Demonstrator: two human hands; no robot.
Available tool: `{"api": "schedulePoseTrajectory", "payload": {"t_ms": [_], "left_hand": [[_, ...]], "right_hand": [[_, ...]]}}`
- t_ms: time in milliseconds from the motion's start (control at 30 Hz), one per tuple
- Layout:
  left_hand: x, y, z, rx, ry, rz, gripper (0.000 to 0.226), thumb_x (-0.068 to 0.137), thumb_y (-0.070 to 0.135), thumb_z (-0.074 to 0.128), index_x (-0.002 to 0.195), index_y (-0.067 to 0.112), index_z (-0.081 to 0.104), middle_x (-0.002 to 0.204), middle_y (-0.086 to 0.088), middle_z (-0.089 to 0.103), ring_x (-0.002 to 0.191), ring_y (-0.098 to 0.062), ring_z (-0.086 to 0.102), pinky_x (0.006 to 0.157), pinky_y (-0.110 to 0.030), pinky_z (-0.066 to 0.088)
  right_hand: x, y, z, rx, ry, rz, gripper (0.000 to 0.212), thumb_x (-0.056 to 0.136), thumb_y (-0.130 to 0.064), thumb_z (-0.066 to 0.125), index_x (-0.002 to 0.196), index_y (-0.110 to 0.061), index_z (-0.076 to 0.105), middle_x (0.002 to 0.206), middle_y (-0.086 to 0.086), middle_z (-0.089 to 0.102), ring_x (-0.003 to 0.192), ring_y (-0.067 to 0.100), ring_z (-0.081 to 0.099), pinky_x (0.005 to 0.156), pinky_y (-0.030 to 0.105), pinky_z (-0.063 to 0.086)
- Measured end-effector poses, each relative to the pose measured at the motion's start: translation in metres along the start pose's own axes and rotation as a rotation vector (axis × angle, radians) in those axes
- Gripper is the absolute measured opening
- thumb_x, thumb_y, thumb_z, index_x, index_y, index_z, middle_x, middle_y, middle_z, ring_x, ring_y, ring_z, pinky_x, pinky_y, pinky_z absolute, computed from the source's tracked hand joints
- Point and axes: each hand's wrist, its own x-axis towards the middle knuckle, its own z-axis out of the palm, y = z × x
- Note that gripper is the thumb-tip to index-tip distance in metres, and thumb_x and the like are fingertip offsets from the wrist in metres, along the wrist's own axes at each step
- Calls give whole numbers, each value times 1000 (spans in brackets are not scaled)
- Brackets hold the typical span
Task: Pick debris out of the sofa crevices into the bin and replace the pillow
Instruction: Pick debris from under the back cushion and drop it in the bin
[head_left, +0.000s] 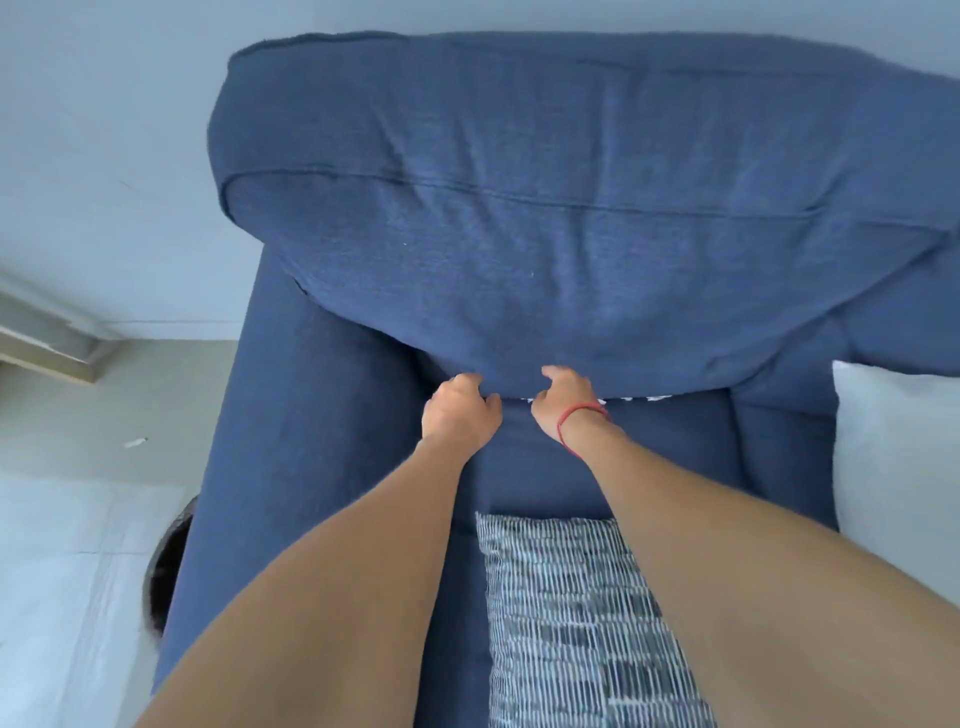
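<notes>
A big blue back cushion (545, 234) leans against the blue sofa (291, 441). My left hand (457, 413) and my right hand (563, 402), which wears a red wrist string, both grip the cushion's bottom edge with curled fingers. In the crevice under that edge, to the right of my right hand, a strip of white scraps (639, 399) shows. A striped blue-and-white pillow (576, 623) lies on the seat between my forearms. A dark round bin (169, 566) stands on the floor, mostly hidden behind the sofa's left armrest.
A white cushion (893, 447) sits at the right end of the seat. On the grey floor to the left lies a small white scrap (135, 443). A pale wall stands behind the sofa, and a wooden edge (47, 358) shows at far left.
</notes>
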Motion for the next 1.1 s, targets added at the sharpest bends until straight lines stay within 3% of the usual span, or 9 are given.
{"api": "schedulePoseTrajectory", "payload": {"t_ms": [67, 100, 200, 367, 500, 633, 733, 900, 1100], "left_hand": [[8, 5, 18, 13, -39, -5, 16, 87, 23, 50, 80, 9, 54, 69, 0, 55, 74, -28, 55, 73, -36, 51], [12, 7, 28, 18, -63, -10, 15, 87, 23, 50, 83, 10, 56, 74, -1, 56, 77, -29, 57, 75, -37, 52], [27, 6, 57, 33, -142, -57, 34, 90, 27, 50, 121, 15, 56, 112, -5, 61, 98, -28, 63, 86, -38, 54], [60, -10, 110, 97, -330, -113, 52, 89, 28, 50, 140, 18, 41, 134, -7, 53, 113, -28, 59, 94, -37, 51], [90, -21, 138, 212, -397, 95, 67, 89, 23, 53, 150, 25, 25, 161, 3, 14, 143, -22, 30, 109, -36, 37], [111, -26, 148, 173, -448, 112, 77, 87, 22, 60, 150, 35, 19, 162, 7, 6, 142, -22, 32, 106, -36, 42], [120, -27, 155, 234, -456, 149, 75, 87, 22, 62, 150, 34, 22, 160, 3, 15, 138, -23, 37, 106, -32, 39], [133, -15, 156, 367, -499, 105, 69, 89, 17, 61, 147, 32, 28, 147, -10, 40, 129, -29, 46, 101, -33, 42], [136, -10, 159, 487, -479, 90, 58, 90, 22, 57, 144, 16, 36, 140, -11, 48, 130, -26, 45, 105, -31, 40]], "right_hand": [[10, 18, -1, 7, -18, 34, 41, 89, -4, 45, 129, -3, 51, 134, 15, 53, 116, 35, 56, 99, 41, 48], [16, 27, 1, -10, -39, 41, 41, 89, -4, 45, 129, -3, 52, 134, 15, 54, 117, 34, 55, 99, 39, 48], [36, 51, 11, -79, -121, 59, 44, 89, -5, 45, 133, -9, 51, 140, 12, 49, 122, 31, 53, 100, 36, 47], [73, 82, 36, -175, -220, 82, 54, 89, -2, 44, 142, -13, 40, 154, 4, 30, 135, 30, 42, 108, 38, 39], [103, 99, 53, -171, -282, 43, 69, 86, 6, 43, 149, -19, 27, 161, -9, 1, 141, 27, 33, 113, 40, 35], [122, 107, 61, -234, -284, 38, 92, 81, 10, 46, 152, -34, 7, 161, 0, -9, 137, 30, 39, 106, 39, 44], [133, 110, 64, -296, -290, 43, 92, 80, 8, 49, 151, -37, 10, 160, 6, -2, 134, 33, 40, 101, 39, 44], [148, 104, 57, -353, -329, 34, 83, 82, 6, 48, 152, -27, 17, 159, 7, 18, 142, 28, 30, 110, 32, 36], [152, 104, 58, -391, -310, 51, 67, 86, -6, 52, 148, -20, 29, 151, 8, 36, 140, 24, 32, 112, 30, 31]]}}
